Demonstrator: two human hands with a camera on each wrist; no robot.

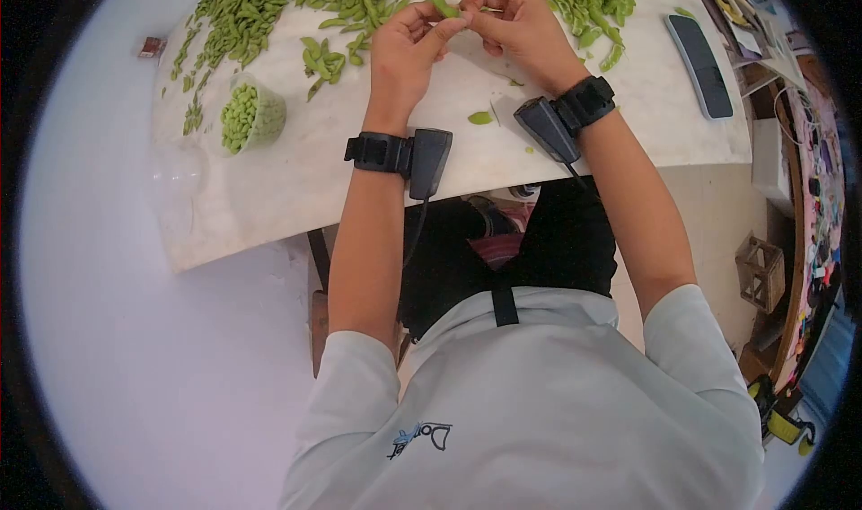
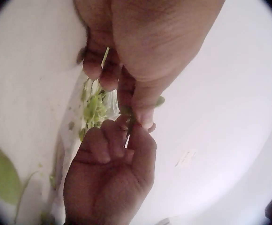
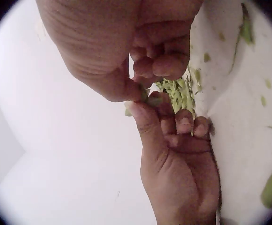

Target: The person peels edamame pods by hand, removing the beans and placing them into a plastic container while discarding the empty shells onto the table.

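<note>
Over the table's far half, both hands meet at one green soybean pod. My left hand pinches the pod between thumb and fingers. My right hand pinches at the pod's other end, its fingertips right against the left thumb. In the left wrist view, one end of the pod sticks out past the left thumb. From the right wrist view, the pod is mostly hidden by the fingertips. A clear plastic cup of shelled green beans stands to the left of the hands.
A large heap of pods spreads along the far left, with a small cluster nearer. More pods, flatter-looking, lie beyond the right hand. A phone lies at the right. One loose pod piece lies near the table's front edge.
</note>
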